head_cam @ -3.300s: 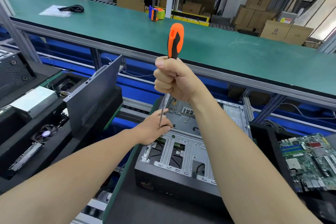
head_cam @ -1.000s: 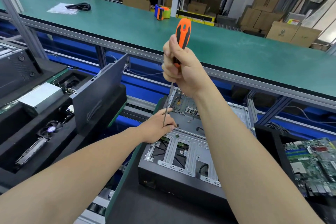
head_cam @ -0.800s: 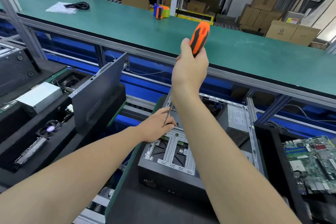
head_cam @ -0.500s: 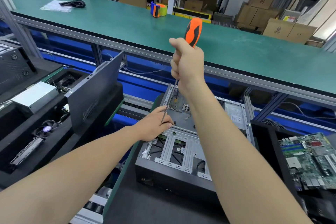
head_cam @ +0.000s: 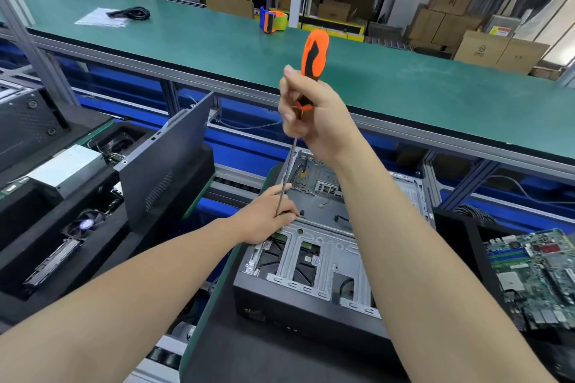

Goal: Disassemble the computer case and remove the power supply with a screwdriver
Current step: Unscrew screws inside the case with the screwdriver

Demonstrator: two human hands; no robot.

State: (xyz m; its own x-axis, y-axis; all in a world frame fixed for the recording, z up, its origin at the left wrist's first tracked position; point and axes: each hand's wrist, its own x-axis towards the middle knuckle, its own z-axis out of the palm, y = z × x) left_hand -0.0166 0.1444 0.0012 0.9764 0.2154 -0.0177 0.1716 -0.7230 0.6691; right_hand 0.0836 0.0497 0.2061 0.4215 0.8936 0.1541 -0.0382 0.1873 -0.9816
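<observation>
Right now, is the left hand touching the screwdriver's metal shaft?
Touching. The head view shows the left hand pinching the screwdriver shaft near its tip.

a single wide-angle view from the person's head looks forward and down, close over the open computer case at lower centre, with the long green bench stretching across beyond.

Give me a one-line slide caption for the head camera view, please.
Right hand grips the orange screwdriver upright while the left hand pinches its shaft at the open computer case.
</observation>
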